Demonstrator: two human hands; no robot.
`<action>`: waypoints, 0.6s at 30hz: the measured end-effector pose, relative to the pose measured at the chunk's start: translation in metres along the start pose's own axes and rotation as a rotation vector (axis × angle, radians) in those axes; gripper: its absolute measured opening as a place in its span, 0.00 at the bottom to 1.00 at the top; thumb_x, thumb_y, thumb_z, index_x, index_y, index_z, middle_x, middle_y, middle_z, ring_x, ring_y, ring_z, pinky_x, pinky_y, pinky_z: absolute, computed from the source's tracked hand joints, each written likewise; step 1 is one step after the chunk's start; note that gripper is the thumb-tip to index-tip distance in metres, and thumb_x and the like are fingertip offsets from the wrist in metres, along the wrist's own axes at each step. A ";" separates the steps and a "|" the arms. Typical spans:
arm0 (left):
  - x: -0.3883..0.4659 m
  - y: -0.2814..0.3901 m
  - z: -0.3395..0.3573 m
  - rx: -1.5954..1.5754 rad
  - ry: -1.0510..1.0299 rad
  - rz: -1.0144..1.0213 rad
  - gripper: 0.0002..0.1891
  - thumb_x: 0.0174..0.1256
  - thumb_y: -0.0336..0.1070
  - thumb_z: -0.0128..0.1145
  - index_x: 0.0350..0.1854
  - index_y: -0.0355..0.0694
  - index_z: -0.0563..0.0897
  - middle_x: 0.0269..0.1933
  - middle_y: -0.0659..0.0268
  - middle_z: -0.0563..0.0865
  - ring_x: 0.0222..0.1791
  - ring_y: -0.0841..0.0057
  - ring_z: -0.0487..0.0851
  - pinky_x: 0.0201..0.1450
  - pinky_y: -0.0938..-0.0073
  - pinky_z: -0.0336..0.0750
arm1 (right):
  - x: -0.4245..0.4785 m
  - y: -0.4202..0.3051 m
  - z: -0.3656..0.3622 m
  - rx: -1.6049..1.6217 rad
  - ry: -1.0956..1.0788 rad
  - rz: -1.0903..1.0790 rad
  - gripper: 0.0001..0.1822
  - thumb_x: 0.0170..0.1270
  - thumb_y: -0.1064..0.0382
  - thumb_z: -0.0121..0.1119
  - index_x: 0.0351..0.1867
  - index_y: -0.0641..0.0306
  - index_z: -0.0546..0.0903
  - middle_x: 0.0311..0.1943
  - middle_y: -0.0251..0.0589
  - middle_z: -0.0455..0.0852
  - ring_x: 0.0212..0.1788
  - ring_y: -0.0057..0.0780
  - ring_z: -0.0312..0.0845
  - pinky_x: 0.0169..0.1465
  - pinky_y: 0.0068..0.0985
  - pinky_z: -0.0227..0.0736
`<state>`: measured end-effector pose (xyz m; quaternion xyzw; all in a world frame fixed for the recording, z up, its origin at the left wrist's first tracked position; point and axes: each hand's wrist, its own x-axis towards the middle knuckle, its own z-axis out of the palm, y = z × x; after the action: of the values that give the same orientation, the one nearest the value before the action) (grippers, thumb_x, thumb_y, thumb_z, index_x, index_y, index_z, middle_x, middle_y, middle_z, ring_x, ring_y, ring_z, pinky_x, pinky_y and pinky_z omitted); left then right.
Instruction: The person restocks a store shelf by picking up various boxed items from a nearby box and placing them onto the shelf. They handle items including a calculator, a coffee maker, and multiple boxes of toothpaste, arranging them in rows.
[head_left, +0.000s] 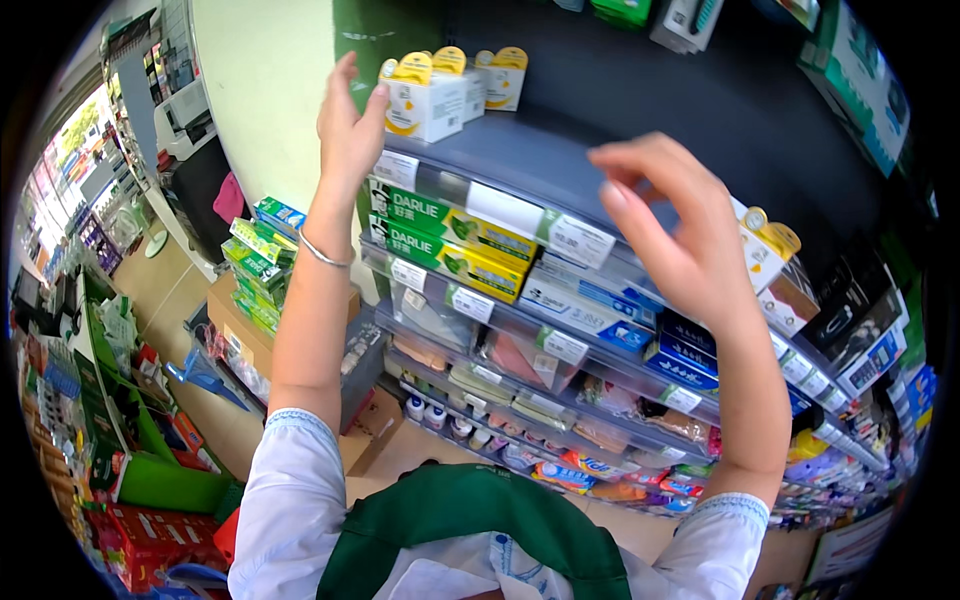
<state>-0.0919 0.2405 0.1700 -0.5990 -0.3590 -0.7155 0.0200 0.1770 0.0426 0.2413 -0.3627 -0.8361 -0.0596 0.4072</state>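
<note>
My left hand (352, 127) is raised at the left end of the shelf with fingers spread. Its thumb tip is at the edge of a small white-and-yellow box (426, 105); whether it touches cannot be told. Behind that box stand two similar ones, including a white-and-yellow box (505, 79) set apart to the right. My right hand (675, 217), slightly blurred, hovers in front of the dark shelf board (517, 150). Its thumb and curled fingers are apart, with nothing seen between them. Another yellow-topped box (766, 247) is partly hidden behind my right hand.
Below are Darlie toothpaste boxes (450, 247) behind a clear shelf lip with price tags (576, 238). Lower shelves hold packaged goods and bottles (435, 416). To the left, a cardboard carton (232, 322) bears green cartons (259, 262). A green-and-white box (855, 82) hangs upper right.
</note>
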 end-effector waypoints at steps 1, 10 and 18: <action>0.009 -0.011 0.000 0.003 -0.120 -0.121 0.24 0.67 0.37 0.55 0.64 0.36 0.71 0.53 0.56 0.82 0.56 0.64 0.78 0.63 0.65 0.67 | 0.022 0.007 0.011 -0.002 -0.021 0.022 0.15 0.63 0.59 0.59 0.44 0.70 0.81 0.34 0.45 0.81 0.35 0.35 0.78 0.38 0.28 0.73; 0.016 -0.002 0.002 -0.152 -0.635 -0.233 0.22 0.70 0.36 0.55 0.62 0.32 0.71 0.50 0.59 0.81 0.42 0.76 0.83 0.45 0.78 0.76 | 0.157 0.086 0.099 -0.143 -0.562 0.267 0.41 0.52 0.39 0.69 0.59 0.69 0.73 0.51 0.51 0.80 0.57 0.40 0.76 0.58 0.30 0.72; 0.007 0.044 0.023 -0.504 -0.911 -0.199 0.18 0.72 0.31 0.52 0.61 0.32 0.71 0.45 0.64 0.80 0.41 0.81 0.83 0.49 0.81 0.74 | 0.147 0.084 0.033 -0.212 -0.772 0.350 0.46 0.42 0.54 0.77 0.66 0.66 0.70 0.56 0.52 0.80 0.56 0.41 0.78 0.61 0.27 0.72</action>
<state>-0.0545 0.2230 0.1977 -0.7984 -0.2032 -0.4452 -0.3508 0.1513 0.1990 0.3093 -0.5343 -0.8423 0.0650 0.0292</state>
